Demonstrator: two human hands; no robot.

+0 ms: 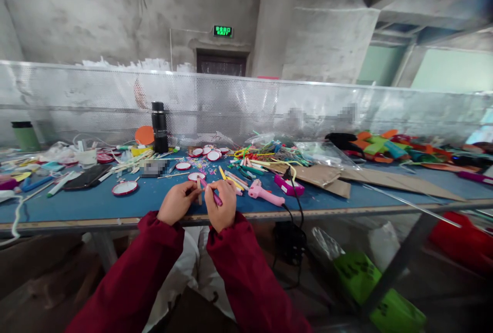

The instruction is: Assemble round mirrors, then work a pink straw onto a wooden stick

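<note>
My left hand (176, 202) is closed, pinching a small flat wooden stick (199, 197) upright near the table's front edge. My right hand (222, 205) is wrapped round a purple-pink marker (217, 199), whose upper end comes close to the stick; whether they touch I cannot tell. Just beyond my hands lies a round white lid with a red rim (196, 176). Several yellow and pale markers (233, 179) lie right of my right hand. Beside them rests a pink glue gun (265, 193) with a dark cord.
A black bottle (159, 127) stands at the back by the perforated metal screen (231, 107). Another red-rimmed lid (125, 188) and a dark phone-like slab (88, 176) are on the left. Brown cardboard (400, 183) and a magenta box (288, 186) occupy the right.
</note>
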